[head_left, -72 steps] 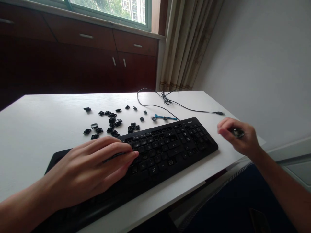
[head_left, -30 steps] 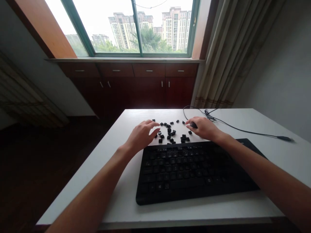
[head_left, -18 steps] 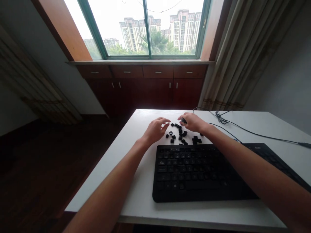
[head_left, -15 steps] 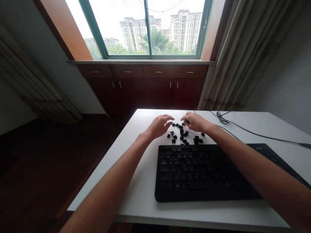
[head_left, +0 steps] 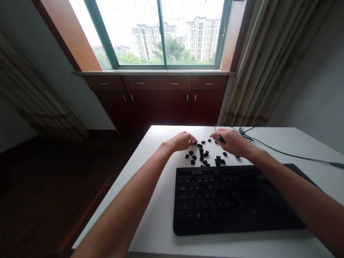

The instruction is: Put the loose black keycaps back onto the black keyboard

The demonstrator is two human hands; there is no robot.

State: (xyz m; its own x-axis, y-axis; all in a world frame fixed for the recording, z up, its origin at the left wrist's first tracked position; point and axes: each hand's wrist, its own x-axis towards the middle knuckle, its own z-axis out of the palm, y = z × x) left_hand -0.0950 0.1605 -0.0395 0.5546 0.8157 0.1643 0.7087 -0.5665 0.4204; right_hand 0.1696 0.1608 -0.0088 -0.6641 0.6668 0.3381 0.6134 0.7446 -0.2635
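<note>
Several black keycaps [head_left: 201, 151] lie scattered on the white table, behind a black keyboard [head_left: 215, 200]. My left hand [head_left: 184, 140] is at the far left of this scatter, its fingertips closed on a small black keycap [head_left: 194, 143] at the tabletop. To the right, my right hand [head_left: 232, 140] is held low over the table, fingers curled round a small dark object [head_left: 220, 139]; its kind is too small to make out. Between the hands lie more loose keycaps. The right forearm hides part of the keyboard's right side.
A black cable [head_left: 282, 147] runs over the right part of the white table [head_left: 150, 200], bundled behind my right hand. Beyond the table's far edge stand red-brown cabinets [head_left: 166, 104] under a window, with curtains [head_left: 249, 71] on both sides.
My right hand has moved right with the dark object, uncovering keycaps at the back. My left hand has moved slightly right, and its fingers have closed on a keycap. The view has tilted slightly up.
</note>
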